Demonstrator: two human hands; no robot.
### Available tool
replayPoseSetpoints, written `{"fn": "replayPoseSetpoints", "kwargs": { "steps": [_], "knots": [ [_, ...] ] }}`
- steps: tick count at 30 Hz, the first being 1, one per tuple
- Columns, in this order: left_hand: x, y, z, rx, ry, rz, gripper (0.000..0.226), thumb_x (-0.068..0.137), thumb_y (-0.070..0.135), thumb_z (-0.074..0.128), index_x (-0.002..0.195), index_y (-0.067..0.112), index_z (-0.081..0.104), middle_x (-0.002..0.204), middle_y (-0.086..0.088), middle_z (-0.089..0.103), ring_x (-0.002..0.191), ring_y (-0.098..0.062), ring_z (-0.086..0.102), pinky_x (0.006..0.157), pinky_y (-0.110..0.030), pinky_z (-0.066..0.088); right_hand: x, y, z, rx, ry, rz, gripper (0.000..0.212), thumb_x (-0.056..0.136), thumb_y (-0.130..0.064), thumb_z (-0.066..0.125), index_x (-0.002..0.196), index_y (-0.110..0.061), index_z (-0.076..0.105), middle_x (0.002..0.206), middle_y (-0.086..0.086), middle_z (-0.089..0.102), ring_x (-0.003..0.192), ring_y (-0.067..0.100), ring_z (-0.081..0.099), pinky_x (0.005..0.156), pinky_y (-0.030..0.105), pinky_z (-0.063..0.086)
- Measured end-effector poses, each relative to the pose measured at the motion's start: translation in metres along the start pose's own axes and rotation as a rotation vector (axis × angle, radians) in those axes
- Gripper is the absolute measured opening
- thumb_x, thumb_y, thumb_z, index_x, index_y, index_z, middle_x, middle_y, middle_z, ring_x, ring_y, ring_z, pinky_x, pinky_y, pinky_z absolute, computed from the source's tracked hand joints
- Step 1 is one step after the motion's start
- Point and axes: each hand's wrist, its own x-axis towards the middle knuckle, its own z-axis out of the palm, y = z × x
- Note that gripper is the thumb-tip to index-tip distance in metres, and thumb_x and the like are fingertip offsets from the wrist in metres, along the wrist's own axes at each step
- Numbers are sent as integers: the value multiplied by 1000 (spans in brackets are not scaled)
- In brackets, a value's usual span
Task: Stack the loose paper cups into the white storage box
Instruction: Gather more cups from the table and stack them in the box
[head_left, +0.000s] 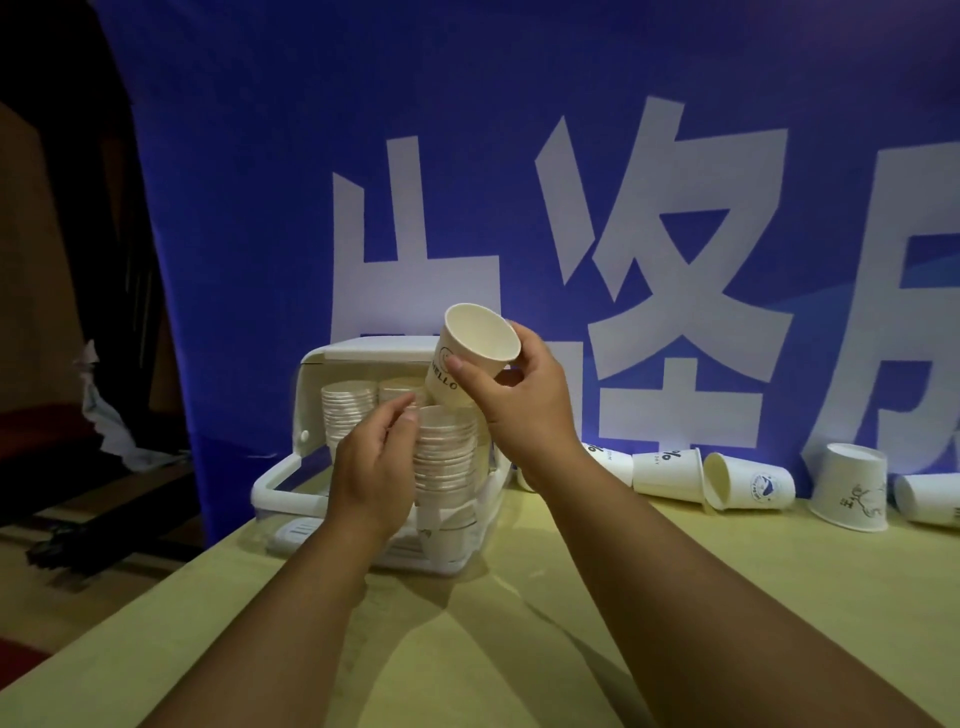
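— Reaching up from the bottom edge of the frame over the pale desk (753, 571), two bare forearms. Doing what?

— Gripping a single paper cup (475, 353) in the right hand (519, 400), thumb on the printed side, fingers behind; tilting it with the mouth toward the camera, at centre frame just above the white storage box (291, 483).

— And the left hand (371, 467)?

— Curling loosely around the front stack of cups (447, 467), fingertips touching its top rim; not clenching anything.

— Sitting where, that stack?

— Standing inside the box, left of centre, with two more stacks (348, 415) behind it under the raised lid.

— Anything lying loose?

— Lying and standing along the right side of the frame, several loose cups (748, 486), against the foot of the blue banner (519, 156) with large white characters.
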Motion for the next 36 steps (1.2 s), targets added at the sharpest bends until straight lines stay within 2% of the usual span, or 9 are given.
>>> {"fn": "replayPoseSetpoints", "kwargs": {
  "steps": [5, 9, 11, 14, 18, 24, 29, 33, 36],
  "knots": [
    [1, 0, -1, -29, 64, 23, 35, 108, 42, 40, 142, 38, 48, 114, 21, 64, 96, 4, 67, 74, -21, 54, -6, 9, 3, -247, -133, 59, 85, 75, -57, 80, 147, -37, 38, 127, -14, 54, 114, 11, 56, 95, 38, 55],
    [2, -1, -3, -9, 74, 14, 36, 110, 37, 38, 145, 40, 46, 116, 17, 64, 101, -2, 66, 72, -18, 52, -10, 15, -2, -346, -120, 82, 57, 89, -63, 61, 136, -34, 52, 112, -14, 60, 105, 11, 61, 85, 32, 53],
    [3, -4, -4, 24, 72, 13, 32, 110, 39, 40, 139, 40, 53, 118, 13, 67, 104, -7, 66, 76, -24, 56, -11, 19, -3, -418, -116, 79, 42, 97, -58, 52, 127, -29, 61, 108, -12, 65, 99, 9, 62, 76, 25, 48],
    [5, -12, -6, 89, 56, 15, 24, 107, 39, 48, 124, 43, 64, 112, 15, 72, 103, -8, 68, 85, -44, 62, -15, 26, -4, -448, -136, 93, 39, 101, -52, 46, 125, -27, 64, 107, -11, 66, 90, 6, 59, 67, 18, 42],
    [4, -11, -7, 128, 53, 8, 21, 105, 37, 52, 118, 44, 67, 107, 17, 72, 102, -8, 68, 87, -48, 61, -17, 30, -6, -404, -139, 115, 33, 102, -50, 47, 124, -30, 62, 111, -9, 68, 94, 9, 64, 66, 17, 45],
    [2, -6, -15, 129, -108, -66, 32, 87, 44, 58, 119, 43, 62, 110, 12, 72, 103, -12, 69, 88, -48, 60, -19, 38, -5, -398, -236, 156, 46, 99, -58, 45, 129, -27, 63, 119, -7, 68, 101, 14, 66, 91, 41, 58],
    [3, -2, -22, 270, -234, -105, 60, 71, 30, 76, 127, 41, 60, 110, 14, 72, 100, -9, 68, 86, -40, 59, -20, 44, -11, -490, -394, 126, 41, 94, -38, 67, 134, -31, 61, 118, -7, 71, 102, 10, 67, 90, 38, 59],
    [12, -2, -31, 253, -256, -132, 61, 74, 17, 84, 126, 39, 61, 110, 12, 74, 102, -12, 70, 90, -41, 58, -19, 43, -3, -507, -443, 110, 45, 91, -27, 73, 134, -29, 62, 119, -8, 71, 104, 10, 66, 92, 37, 58],
    [18, -5, -43, 232, -245, -144, 57, 80, 8, 83, 125, 35, 62, 107, 13, 73, 101, -8, 70, 86, -32, 56, -18, 42, 12, -539, -451, 73, 43, 90, -25, 74, 132, -30, 63, 119, -9, 71, 104, 10, 66, 93, 34, 56]
  ]
}}
